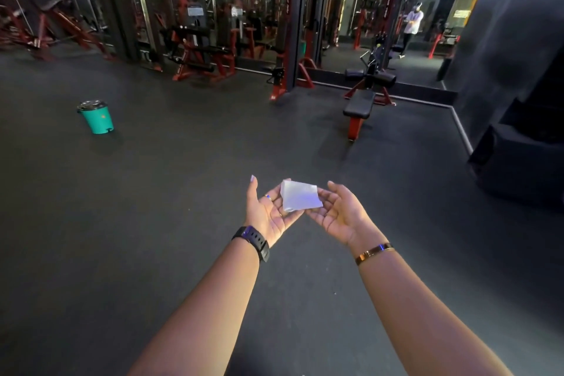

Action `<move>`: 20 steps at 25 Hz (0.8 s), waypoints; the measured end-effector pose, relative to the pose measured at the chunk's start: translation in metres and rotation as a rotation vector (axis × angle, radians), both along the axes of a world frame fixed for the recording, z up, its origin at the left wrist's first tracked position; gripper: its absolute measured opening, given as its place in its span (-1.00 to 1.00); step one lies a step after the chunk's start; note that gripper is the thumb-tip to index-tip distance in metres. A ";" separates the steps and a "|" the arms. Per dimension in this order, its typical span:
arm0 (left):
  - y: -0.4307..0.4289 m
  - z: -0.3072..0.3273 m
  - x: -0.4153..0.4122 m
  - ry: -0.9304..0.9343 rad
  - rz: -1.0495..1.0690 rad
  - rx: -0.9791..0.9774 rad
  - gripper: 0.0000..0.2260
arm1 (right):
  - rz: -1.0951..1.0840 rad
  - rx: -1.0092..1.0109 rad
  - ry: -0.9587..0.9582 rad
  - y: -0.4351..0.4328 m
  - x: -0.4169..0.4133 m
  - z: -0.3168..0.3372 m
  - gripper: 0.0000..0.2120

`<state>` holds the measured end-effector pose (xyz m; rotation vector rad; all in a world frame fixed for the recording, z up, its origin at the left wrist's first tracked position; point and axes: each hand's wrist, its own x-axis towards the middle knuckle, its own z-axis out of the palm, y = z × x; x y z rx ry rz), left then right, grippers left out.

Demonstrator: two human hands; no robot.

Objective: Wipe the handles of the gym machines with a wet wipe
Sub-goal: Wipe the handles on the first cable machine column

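A folded white wet wipe [300, 196] lies across the fingers of both my hands, held out palm-up in front of me. My left hand [268, 212], with a black watch on the wrist, carries its left part on straight fingers. My right hand [340, 212], with a gold bangle on the wrist, supports its right edge with loosely bent fingers. Red and black gym machines stand well ahead: a cable tower [291, 33] by the mirror wall and a bench machine [364, 98] to its right. Their handles are far from my hands.
A teal pedal bin [97, 117] with a dark lid stands on the dark rubber floor at the left. More red machines [198, 52] line the mirrored back wall. A dark block [518, 162] sits at the right wall. A person shows in the mirror [413, 24].
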<state>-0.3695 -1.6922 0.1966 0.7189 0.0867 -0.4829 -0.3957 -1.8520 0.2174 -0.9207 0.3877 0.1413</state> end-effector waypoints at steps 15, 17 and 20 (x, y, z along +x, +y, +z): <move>-0.085 0.011 0.456 -0.041 0.021 0.052 -0.27 | 0.049 0.033 -0.020 -0.085 0.462 0.009 -0.66; -0.092 0.006 0.525 -0.045 0.029 0.042 -0.28 | 0.048 0.027 -0.024 -0.091 0.529 0.007 -0.64; -0.101 0.007 0.623 -0.017 0.012 0.047 -0.28 | 0.030 0.034 -0.015 -0.101 0.623 0.007 -0.64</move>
